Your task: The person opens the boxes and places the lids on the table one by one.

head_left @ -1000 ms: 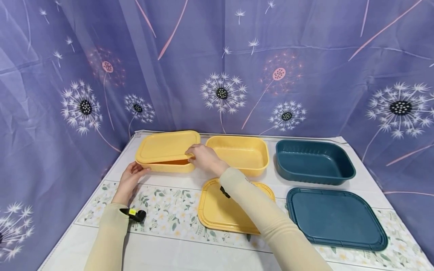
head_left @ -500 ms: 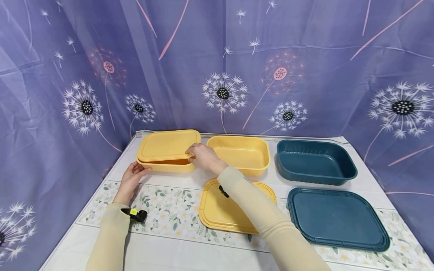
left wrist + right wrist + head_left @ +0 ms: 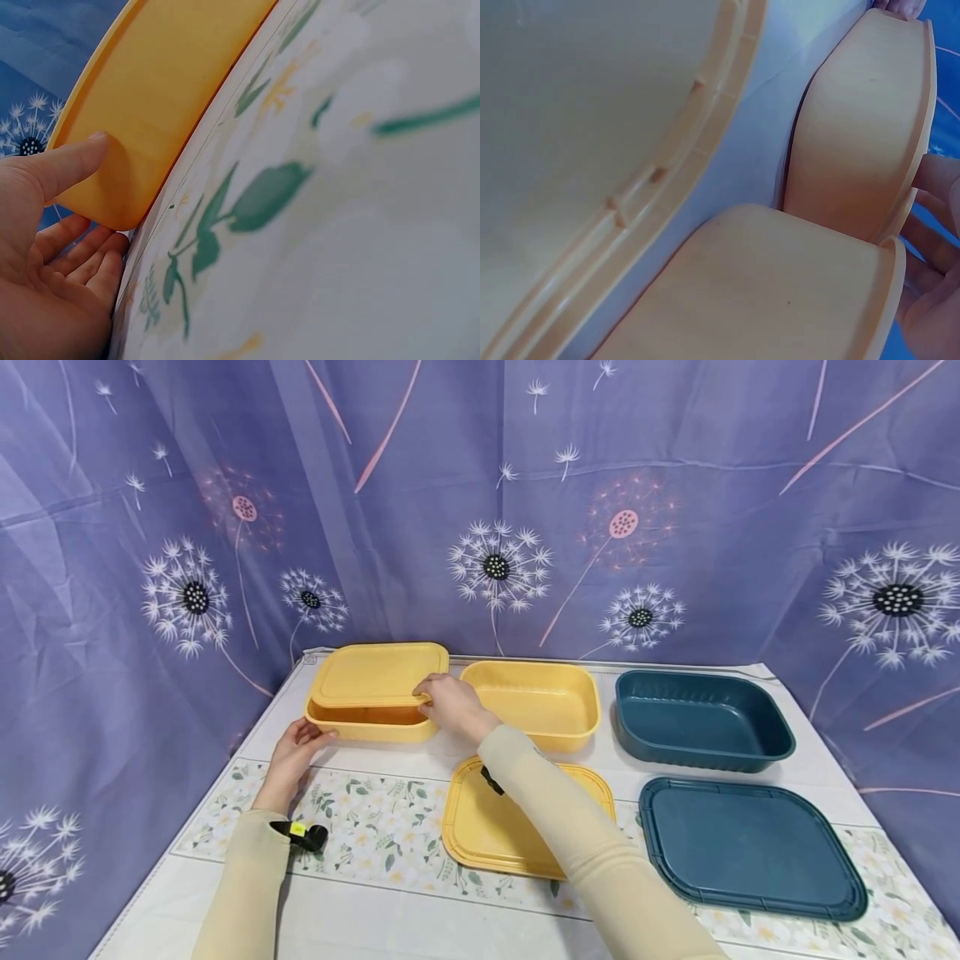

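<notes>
At the back left stands a yellow rectangular container. Its yellow lid lies tilted over it, raised along the front so that a dark orange gap shows. My right hand pinches the lid's front right corner between thumb and fingers. My left hand holds the container's front left corner. In the left wrist view, the thumb presses on the container's wall while the fingers reach round beneath the corner. In the right wrist view, part of the right hand shows at the container's rim.
An uncovered yellow container stands just right, then an uncovered dark blue one. In front lie a yellow lid, partly under the right sleeve, and a dark blue lid. A purple curtain hangs behind the table.
The lid has shifted back and up at its front edge, drawn by the right hand, and the gap along the container's front has widened. The left hand keeps its hold on the corner.
</notes>
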{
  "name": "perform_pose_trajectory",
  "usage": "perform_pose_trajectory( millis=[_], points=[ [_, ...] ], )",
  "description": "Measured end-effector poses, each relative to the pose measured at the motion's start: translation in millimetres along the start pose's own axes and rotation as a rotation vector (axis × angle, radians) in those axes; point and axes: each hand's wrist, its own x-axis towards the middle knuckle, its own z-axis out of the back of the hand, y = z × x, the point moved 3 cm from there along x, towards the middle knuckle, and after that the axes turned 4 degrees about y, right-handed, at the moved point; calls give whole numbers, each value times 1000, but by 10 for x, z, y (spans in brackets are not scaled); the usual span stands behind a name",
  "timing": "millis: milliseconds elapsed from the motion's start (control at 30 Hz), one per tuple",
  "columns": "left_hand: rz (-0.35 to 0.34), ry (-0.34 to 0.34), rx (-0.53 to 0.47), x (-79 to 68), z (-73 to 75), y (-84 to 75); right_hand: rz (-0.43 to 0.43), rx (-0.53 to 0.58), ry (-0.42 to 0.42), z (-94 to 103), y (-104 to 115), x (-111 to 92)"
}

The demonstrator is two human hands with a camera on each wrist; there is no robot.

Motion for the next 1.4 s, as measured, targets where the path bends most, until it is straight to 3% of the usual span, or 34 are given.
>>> perform_pose_trajectory(
  millis=[467,733,900,1067,1233,1400],
  points=[
    [12,8,2,13,-51,26,-40,-23,10,1,-20,-14],
    [34,24,16,1,17,-37,-2,-39,-3,31,-1,-56],
    [17,-62,36,-44,184,-233,24,-30,-31,111,23,-78],
    [-105,-155,153,-67,394,-572,28,-45,-64,248,33,-92],
    [-224,-147,345,-93,521,-915,45,-86,-81,376,59,-104],
    [-278,-82,451,-89,491,-1126,43,-81,-73,438,77,-117]
  ],
)
